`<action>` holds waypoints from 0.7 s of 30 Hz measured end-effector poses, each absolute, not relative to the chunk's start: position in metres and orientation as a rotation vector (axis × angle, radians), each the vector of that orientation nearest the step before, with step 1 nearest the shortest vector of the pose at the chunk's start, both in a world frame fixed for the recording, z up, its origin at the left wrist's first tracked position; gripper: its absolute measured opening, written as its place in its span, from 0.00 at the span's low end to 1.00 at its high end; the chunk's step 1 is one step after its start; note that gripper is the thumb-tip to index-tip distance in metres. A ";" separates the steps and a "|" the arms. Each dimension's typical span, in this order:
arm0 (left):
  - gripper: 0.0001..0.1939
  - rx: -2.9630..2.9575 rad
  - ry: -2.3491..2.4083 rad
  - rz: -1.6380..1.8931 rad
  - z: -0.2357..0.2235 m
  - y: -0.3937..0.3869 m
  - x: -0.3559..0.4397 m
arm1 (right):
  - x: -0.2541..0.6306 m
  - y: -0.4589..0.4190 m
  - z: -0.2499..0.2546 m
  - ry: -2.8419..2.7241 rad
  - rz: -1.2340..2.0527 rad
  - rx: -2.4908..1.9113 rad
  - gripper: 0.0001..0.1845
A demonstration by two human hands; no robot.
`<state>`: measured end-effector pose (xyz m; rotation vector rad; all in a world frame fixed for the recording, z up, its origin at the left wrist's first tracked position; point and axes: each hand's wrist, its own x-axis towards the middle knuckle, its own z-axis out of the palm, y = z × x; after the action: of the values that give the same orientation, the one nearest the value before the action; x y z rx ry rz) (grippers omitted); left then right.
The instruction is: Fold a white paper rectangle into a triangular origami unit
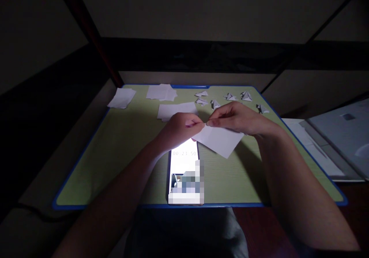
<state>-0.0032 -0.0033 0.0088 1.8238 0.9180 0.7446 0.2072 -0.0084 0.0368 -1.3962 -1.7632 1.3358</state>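
A sheet of white paper (223, 140) hangs tilted above the table, pinched along its upper edge by both hands. My left hand (184, 125) is closed on its upper left part, thumb and fingers together. Close beside it, my right hand (235, 117) pinches the same edge, and the fingertips of the two hands nearly meet. Below my left hand lies a lit phone (184, 162) showing timer digits, its upper end partly covered by that hand. Just beyond the hands is a pile of white paper sheets (170, 111).
The green tabletop (115, 154) has a blue rim. More paper stacks lie at the back, one at the far left (122, 97) and one nearer the middle (161, 92). Several small folded paper pieces (246, 95) sit at the back right. A pale box-like object (343, 131) stands right of the table.
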 end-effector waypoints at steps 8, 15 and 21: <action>0.08 1.713 0.988 0.834 0.006 0.003 -0.005 | 0.211 -0.007 0.040 -1.627 1.237 -1.446 0.14; 0.09 1.658 0.981 0.853 0.006 0.005 -0.006 | 0.210 -0.004 0.038 -1.575 1.193 -1.444 0.14; 0.11 1.759 0.982 0.873 0.007 0.004 -0.005 | 0.208 -0.004 0.036 -1.556 1.192 -1.406 0.14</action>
<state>-0.0046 0.0040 0.0071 1.7588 0.9816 0.8727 0.2084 -0.0042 0.0360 -1.4060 -1.5556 1.1921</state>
